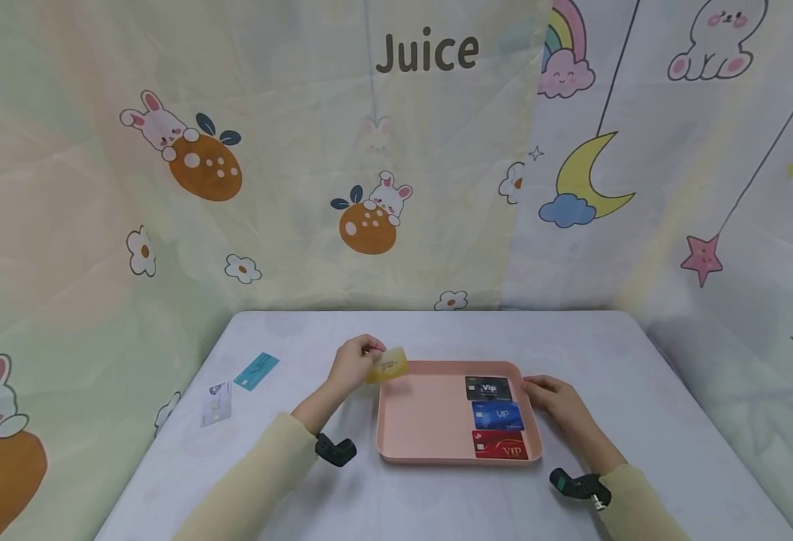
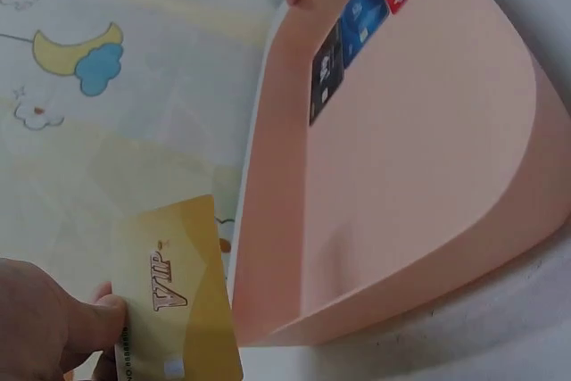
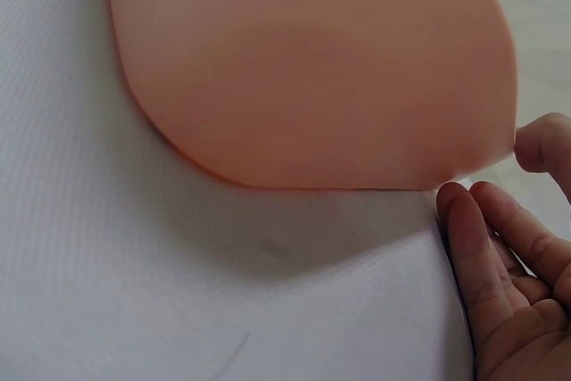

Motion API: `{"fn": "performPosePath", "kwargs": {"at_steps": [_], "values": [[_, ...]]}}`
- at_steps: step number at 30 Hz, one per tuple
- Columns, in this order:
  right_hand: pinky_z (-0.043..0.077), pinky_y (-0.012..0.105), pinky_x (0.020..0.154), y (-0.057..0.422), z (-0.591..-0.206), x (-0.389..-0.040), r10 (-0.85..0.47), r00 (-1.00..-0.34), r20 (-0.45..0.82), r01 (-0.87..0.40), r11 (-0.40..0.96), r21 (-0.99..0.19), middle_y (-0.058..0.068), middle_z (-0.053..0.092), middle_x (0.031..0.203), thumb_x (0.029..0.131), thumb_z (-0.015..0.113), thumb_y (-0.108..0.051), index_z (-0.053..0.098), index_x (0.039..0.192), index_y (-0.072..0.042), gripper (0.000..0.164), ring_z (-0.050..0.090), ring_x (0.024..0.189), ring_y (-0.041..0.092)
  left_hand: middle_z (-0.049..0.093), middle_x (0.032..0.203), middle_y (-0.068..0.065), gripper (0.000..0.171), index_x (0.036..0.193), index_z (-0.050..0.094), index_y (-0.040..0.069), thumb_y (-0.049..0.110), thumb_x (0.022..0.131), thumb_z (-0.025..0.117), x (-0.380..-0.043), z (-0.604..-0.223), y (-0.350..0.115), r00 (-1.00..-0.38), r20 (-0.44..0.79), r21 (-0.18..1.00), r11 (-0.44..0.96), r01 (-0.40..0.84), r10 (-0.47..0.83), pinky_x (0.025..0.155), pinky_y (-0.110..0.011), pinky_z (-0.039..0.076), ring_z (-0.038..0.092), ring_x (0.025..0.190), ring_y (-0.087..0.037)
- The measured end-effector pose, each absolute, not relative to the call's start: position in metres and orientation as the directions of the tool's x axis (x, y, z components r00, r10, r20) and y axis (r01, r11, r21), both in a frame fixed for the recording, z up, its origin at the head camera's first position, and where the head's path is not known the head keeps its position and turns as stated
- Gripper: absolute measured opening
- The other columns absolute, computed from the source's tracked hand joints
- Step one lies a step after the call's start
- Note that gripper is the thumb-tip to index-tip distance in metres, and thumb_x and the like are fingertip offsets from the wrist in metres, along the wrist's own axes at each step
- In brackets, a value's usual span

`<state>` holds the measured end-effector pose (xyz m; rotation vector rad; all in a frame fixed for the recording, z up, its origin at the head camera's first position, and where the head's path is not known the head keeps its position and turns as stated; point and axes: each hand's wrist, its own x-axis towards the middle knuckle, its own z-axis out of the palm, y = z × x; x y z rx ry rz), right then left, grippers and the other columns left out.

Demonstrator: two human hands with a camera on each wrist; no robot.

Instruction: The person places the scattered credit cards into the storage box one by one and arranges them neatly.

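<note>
My left hand (image 1: 356,364) pinches a gold VIP card (image 1: 390,365) between thumb and fingers, just above the far left corner of a pink tray (image 1: 423,421). The left wrist view shows the gold card (image 2: 183,292) tilted up beside the tray wall (image 2: 277,176). At the tray's right side, my right hand (image 1: 562,402) grips the edge near the far corner. Up close, thumb and fingertips of the right hand (image 3: 508,256) meet the tray's outer wall (image 3: 339,113). Inside the tray, a black card (image 1: 489,389), a blue card (image 1: 498,415) and a red card (image 1: 500,445) form a column along the right.
A teal card (image 1: 257,372) and a pale silver card (image 1: 217,404) lie on the white table (image 1: 288,488), left of the tray. Behind the table's far edge hangs a printed cloth (image 1: 288,248). Each wrist wears a black strap-on device (image 1: 336,451).
</note>
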<state>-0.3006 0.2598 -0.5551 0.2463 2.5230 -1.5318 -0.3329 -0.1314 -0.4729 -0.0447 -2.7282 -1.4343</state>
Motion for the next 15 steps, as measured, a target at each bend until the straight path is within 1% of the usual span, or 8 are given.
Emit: {"fn": "performPosePath", "kwargs": {"at_steps": [4,10,15], "values": [[0.031,0.063,0.118,0.261,-0.555,-0.301,0.050,-0.970,-0.237,0.232,0.462,-0.856,0.028,0.049,0.152,0.099,0.058,-0.060,0.051,0.146,0.001,0.078,0.041,0.143,0.046,0.069,0.097,-0.008,0.010,0.098,0.071,0.006,0.007,0.100,0.061,-0.328,-0.474,-0.122,-0.998,0.059,0.823,0.564,0.066,0.031,0.077,-0.034,0.051,0.058,0.087,-0.020],[0.030,0.064,0.118,0.261,-0.555,-0.300,0.050,-0.970,-0.237,0.233,0.463,-0.855,0.027,0.049,0.152,0.098,0.059,-0.060,0.051,0.147,0.000,0.078,0.040,0.144,0.045,0.069,0.095,-0.006,0.010,0.097,0.071,0.006,0.005,0.099,0.062,-0.323,-0.480,-0.110,-0.994,0.045,0.809,0.580,0.095,0.099,0.081,-0.037,0.051,0.058,0.087,-0.020],[0.028,0.065,0.119,0.260,-0.555,-0.300,0.058,-0.967,-0.250,0.248,0.455,-0.855,0.028,0.048,0.153,0.098,0.060,-0.060,0.050,0.147,0.000,0.079,0.039,0.145,0.046,0.069,0.094,-0.006,0.008,0.096,0.070,0.007,0.004,0.098,0.063,-0.318,-0.489,-0.100,-0.987,0.047,0.788,0.601,0.132,0.156,0.080,-0.035,0.050,0.057,0.086,-0.018]]}}
